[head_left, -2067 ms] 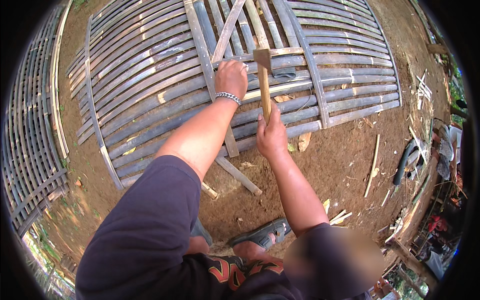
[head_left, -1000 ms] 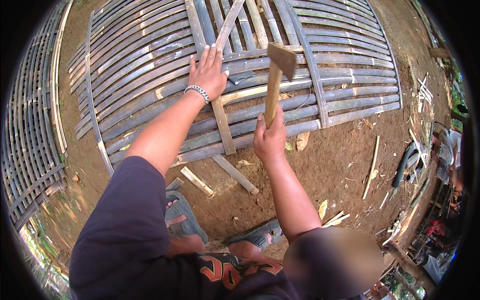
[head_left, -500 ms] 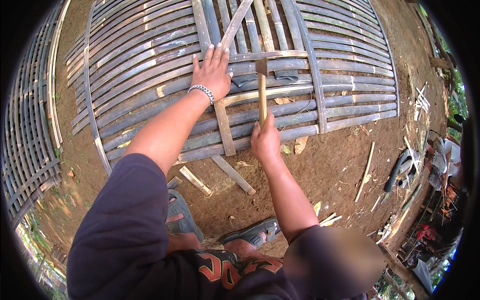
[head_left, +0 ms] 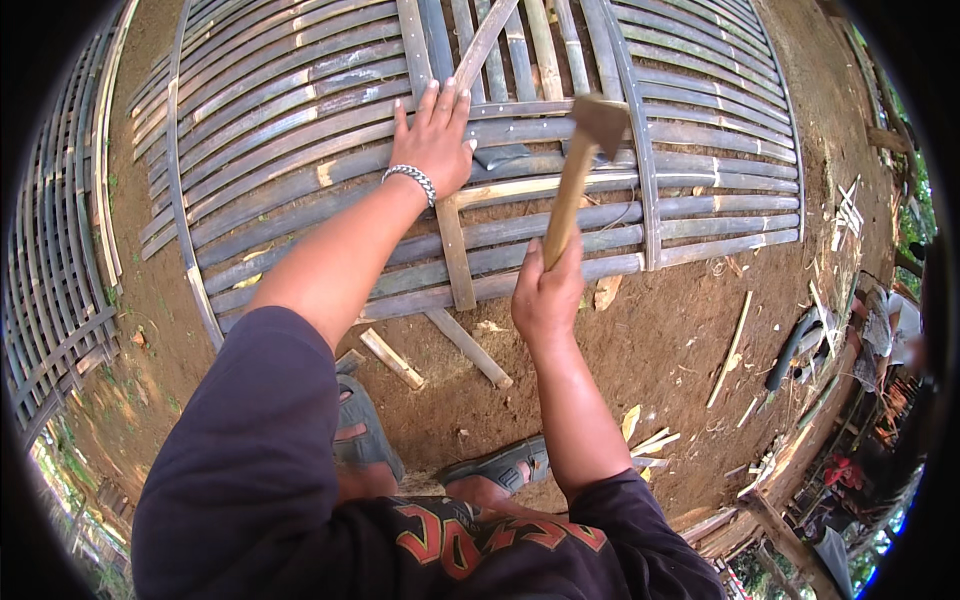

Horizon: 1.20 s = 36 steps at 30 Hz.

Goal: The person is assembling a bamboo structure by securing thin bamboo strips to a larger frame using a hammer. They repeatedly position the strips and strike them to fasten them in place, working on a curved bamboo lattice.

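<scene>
A large panel of bamboo slats (head_left: pixel 705 157) lies on the ground in front of me. My left hand (head_left: pixel 437 140) rests flat on its middle part, fingers stretched out, beside the lower end of a slanting bamboo strip (head_left: pixel 485 42). Small nail heads dot the crosswise and upright strips near it. My right hand (head_left: pixel 549 295) is closed around the wooden handle of a hammer (head_left: pixel 600 125) with a broad, rusty head. The hammer is raised above the panel, right of my left hand, its head not touching the slats. A piece of dark rubbery material (head_left: pixel 500 157) lies among the slats.
Another slatted bamboo panel (head_left: pixel 60 250) stands at the far left. Loose bamboo pieces (head_left: pixel 470 350) lie on the brown soil near my sandals (head_left: pixel 500 467). A thin stick (head_left: pixel 730 350), a dark curved tube (head_left: pixel 790 350) and scattered splinters are at the right.
My right hand has lifted the hammer up and to the right, away from the slats. My left hand stays pressed on the panel; the view has shifted slightly.
</scene>
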Tool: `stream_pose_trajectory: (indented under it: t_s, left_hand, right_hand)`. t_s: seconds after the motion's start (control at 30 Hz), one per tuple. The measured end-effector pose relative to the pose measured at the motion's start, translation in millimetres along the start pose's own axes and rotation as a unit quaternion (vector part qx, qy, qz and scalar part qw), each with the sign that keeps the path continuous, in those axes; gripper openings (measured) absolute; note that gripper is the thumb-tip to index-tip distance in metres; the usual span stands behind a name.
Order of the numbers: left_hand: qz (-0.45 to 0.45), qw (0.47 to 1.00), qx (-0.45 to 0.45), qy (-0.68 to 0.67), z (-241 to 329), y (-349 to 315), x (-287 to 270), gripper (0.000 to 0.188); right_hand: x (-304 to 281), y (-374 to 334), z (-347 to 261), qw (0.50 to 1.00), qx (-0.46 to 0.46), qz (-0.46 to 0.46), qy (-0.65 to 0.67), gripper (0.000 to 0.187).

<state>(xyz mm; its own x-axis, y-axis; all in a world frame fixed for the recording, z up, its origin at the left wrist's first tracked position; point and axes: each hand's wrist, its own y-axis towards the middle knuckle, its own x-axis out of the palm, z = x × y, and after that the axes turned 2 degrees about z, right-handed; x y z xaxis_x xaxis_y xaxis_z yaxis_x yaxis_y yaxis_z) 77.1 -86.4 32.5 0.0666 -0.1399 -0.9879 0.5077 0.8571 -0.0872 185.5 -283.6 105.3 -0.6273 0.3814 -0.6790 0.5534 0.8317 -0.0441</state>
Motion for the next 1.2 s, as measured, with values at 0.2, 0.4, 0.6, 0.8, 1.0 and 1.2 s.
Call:
stream_pose_trajectory:
  t_s: [0.2, 0.4, 0.6, 0.8, 1.0, 1.2]
  left_hand:
    - [0.002, 1.0, 0.004, -0.011, 3, 3, -6, 0.069]
    - [-0.016, 1.0, -0.008, -0.01, -2, -4, -6, 0.07]
    - [-0.018, 1.0, -0.003, -0.02, 5, 1, -10, 0.068]
    - [-0.022, 1.0, -0.011, -0.012, -1, 3, -11, 0.067]
    - [-0.019, 0.999, -0.01, -0.023, 1, 3, -8, 0.068]
    - [-0.011, 1.0, -0.009, -0.026, 0, -1, -8, 0.068]
  right_hand:
    - [2, 26, -12, 0.99, 0.115, -0.081, -0.03, 0.04]
    - [-12, 3, -24, 1.0, -0.012, -0.001, 0.01, 0.048]
    - [3, 24, -9, 0.971, 0.174, -0.139, -0.083, 0.029]
    - [-1, 16, 6, 0.986, -0.109, 0.077, 0.095, 0.024]
    - [23, 22, 17, 0.978, 0.059, -0.147, -0.135, 0.027]
    - [14, 10, 3, 0.994, 0.0, 0.032, 0.102, 0.022]
